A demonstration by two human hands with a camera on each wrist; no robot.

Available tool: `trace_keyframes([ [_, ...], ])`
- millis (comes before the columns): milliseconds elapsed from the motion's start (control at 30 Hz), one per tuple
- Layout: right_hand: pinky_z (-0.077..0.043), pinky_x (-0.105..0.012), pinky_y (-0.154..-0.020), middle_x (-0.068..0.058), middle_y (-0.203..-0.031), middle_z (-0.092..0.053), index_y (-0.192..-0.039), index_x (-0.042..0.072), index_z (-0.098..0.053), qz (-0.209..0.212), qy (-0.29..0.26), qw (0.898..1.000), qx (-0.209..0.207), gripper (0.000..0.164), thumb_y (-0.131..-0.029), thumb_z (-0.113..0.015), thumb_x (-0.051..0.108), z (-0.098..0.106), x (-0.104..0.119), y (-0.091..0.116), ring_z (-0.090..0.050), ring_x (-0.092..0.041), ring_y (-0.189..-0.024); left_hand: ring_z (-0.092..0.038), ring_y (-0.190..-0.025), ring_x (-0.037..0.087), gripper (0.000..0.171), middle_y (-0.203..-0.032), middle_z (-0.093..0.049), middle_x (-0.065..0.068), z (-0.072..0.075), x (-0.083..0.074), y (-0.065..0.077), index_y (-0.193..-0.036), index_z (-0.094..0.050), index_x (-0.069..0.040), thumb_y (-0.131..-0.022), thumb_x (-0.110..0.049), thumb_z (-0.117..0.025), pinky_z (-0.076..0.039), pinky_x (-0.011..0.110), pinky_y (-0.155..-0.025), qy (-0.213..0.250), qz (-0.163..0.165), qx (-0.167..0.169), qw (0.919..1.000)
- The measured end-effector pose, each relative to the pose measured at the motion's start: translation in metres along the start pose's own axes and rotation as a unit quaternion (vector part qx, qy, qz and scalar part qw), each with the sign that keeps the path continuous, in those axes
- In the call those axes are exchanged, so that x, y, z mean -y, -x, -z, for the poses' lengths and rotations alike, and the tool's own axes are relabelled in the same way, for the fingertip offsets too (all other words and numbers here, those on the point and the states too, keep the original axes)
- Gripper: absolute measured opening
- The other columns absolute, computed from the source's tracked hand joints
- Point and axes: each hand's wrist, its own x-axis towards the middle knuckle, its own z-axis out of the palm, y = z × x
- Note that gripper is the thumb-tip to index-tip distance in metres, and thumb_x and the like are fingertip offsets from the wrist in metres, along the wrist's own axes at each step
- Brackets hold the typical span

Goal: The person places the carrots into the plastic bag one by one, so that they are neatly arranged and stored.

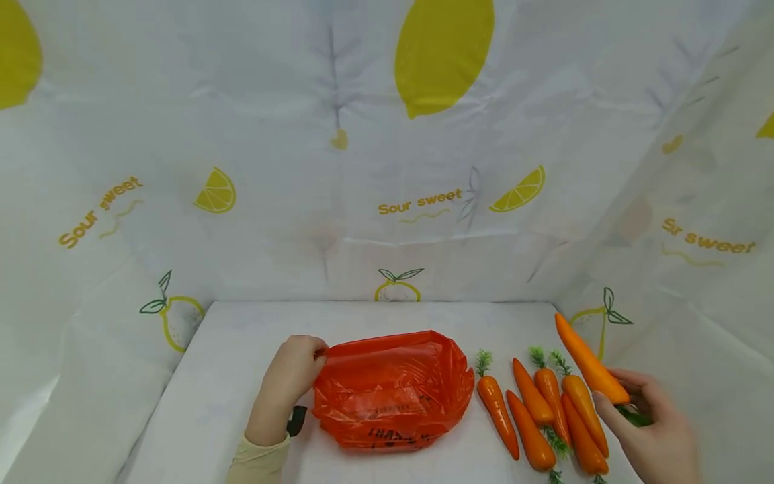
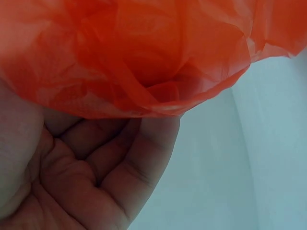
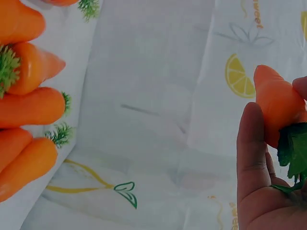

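I see the left hand [image 1: 293, 371] grip the bag [image 1: 390, 393], likely to steady it; right of the bag, past loose carrots [image 1: 499, 417], the right hand [image 1: 656, 425] holds another carrot [image 1: 588, 359] near its leaves [image 1: 635, 417].

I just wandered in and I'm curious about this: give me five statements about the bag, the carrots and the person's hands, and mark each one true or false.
1. The left hand grips the edge of the red bag. True.
2. The right hand is holding a lemon. False: it holds a raised carrot.
3. In the head view, the other carrots lie to the right of the bag on the white table. True.
4. The raised carrot is inside the bag. False: it is outside, off to the bag's right.
5. The raised carrot has a green top. True.
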Motion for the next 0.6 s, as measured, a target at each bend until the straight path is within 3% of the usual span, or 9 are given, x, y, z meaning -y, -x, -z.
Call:
trace_keyframes([
  [233,-0.053,-0.007,-0.072,0.032,-0.108,-0.062,-0.142,0.008,-0.067,0.072,-0.021,0.997,0.012,0.053,-0.099,-0.088,0.033,-0.016,0.019,0.006,-0.063,0.008,-0.087,-0.068,-0.079,0.017,0.012,-0.093,-0.081,0.004,0.0,0.001,-0.001,-0.099,-0.087,-0.007,-0.096,-0.002,-0.076,-0.064,0.037,-0.075,0.0,0.003,0.003,1.0],
  [467,-0.051,-0.003,-0.077,0.032,-0.119,-0.061,-0.14,0.011,-0.069,0.108,-0.029,0.994,0.013,0.049,-0.099,-0.089,0.029,-0.024,0.033,0.006,-0.06,0.015,-0.097,-0.069,-0.081,0.018,0.011,-0.094,-0.081,0.004,0.0,0.0,-0.001,-0.1,-0.086,-0.007,-0.096,-0.002,-0.077,-0.065,0.038,-0.075,0.001,0.005,0.007,1.0],
  [600,-0.05,-0.003,-0.078,0.032,-0.118,-0.062,-0.138,0.011,-0.071,0.132,-0.031,0.991,0.015,0.047,-0.097,-0.09,0.022,-0.029,0.042,0.006,-0.061,0.014,-0.097,-0.069,-0.081,0.018,0.011,-0.095,-0.081,0.005,0.001,0.0,0.0,-0.101,-0.086,-0.006,-0.097,-0.002,-0.077,-0.065,0.038,-0.075,0.003,0.006,0.009,0.9999],
])
